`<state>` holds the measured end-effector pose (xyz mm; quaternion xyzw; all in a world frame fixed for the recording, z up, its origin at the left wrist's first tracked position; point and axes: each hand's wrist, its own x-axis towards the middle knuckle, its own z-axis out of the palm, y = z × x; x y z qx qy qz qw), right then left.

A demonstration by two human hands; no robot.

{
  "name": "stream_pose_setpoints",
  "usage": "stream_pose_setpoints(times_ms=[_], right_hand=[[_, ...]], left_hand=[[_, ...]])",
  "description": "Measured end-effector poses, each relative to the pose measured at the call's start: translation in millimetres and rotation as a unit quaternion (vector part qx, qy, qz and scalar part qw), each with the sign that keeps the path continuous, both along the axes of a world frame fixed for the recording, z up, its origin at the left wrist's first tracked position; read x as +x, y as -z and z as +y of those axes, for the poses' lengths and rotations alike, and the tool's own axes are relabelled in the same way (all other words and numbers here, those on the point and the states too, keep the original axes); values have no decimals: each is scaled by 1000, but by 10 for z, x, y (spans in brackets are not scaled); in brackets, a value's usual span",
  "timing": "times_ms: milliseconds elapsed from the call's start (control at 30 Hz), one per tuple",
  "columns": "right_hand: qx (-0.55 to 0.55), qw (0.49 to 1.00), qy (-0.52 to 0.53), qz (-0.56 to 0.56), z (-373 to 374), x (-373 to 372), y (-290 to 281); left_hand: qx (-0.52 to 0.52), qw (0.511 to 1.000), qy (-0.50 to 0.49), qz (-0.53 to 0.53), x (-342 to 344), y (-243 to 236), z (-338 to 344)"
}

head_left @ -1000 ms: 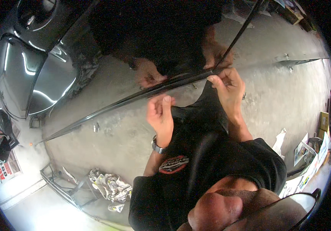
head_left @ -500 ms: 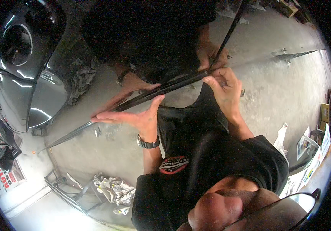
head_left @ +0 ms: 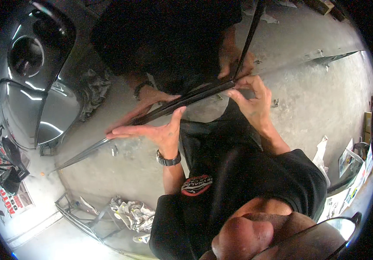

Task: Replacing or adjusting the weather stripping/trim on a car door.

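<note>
A long black trim strip (head_left: 204, 93) runs slantwise along the edge of a glossy dark car panel (head_left: 165, 39), which mirrors my hands and shirt. My left hand (head_left: 158, 132), with a watch (head_left: 168, 159) at its wrist, lies along the strip's lower side. Its fingers are stretched out against the panel and the thumb stands apart, its tip at the strip. At the strip's right end, by a corner where a thin dark bar (head_left: 250, 37) rises, my right hand (head_left: 256, 97) pinches with curled fingers and thumb. Its fingertips are partly hidden.
A glossy black car part with a round recess (head_left: 26, 56) stands at the far left, near a printed banner (head_left: 11, 195). Crumpled paper (head_left: 132, 214) and a metal frame (head_left: 80, 216) lie on the concrete floor (head_left: 325, 99). Papers (head_left: 347, 164) lean at the right.
The view has shifted slightly, so the surroundings sit a little differently. My left hand keeps its place along the strip, and my right hand stays at the corner with its thumb slightly lower.
</note>
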<state>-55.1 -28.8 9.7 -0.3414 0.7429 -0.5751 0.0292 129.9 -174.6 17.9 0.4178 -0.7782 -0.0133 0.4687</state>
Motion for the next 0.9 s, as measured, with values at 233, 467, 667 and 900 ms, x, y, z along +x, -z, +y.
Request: stream_pose_setpoints(times_ms=[233, 467, 667, 900], right_hand=[[-125, 992, 0, 30, -62, 200, 189], [-95, 992, 22, 77, -151, 266, 221], [-68, 986, 92, 122, -252, 436, 135], [-128, 957, 119, 232, -453, 462, 221]], left_hand=[[-22, 999, 24, -9, -9, 15, -45], [-39, 999, 28, -19, 17, 74, -90], [-53, 998, 27, -18, 21, 70, -102], [-73, 996, 31, -32, -13, 79, -90]])
